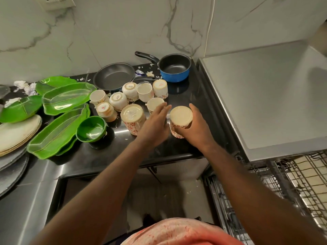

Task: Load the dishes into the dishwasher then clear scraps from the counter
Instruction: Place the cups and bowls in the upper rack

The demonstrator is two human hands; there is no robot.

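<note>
Pink garment (177,232): bottom edge of view, nearest item. Two bare forearms reach forward from it over the counter (187,96).

Right hand (196,128): fingers and thumb curled round the side of a floral cup (180,117), which is base up near the counter's front right corner. Whether the cup stands on the counter or is lifted cannot be told.

Left hand (155,126): just left of that cup, palm down, fingers straight and close together, holding nothing. The fingertips overlap an inverted plain cup (154,103); the hand is blurred, so contact cannot be told.

Larger floral cup (132,115): base up, just left of the left hand.

Six smaller cups (118,99): most base up, clustered mid-counter behind the larger one.

Green bowl (91,129): upright, left of the cups, toward the front edge.

Green leaf-shaped trays (58,131): several, overlapping, at the left end.

Stacked plates (17,133): far left edge.

Frying pan (113,76) and blue saucepan (174,68): along the back edge, with scraps (150,73) between them.

Crumpled paper (24,86): back left corner.

Dishwasher rack (283,183): pulled out, below the counter's right end.
</note>
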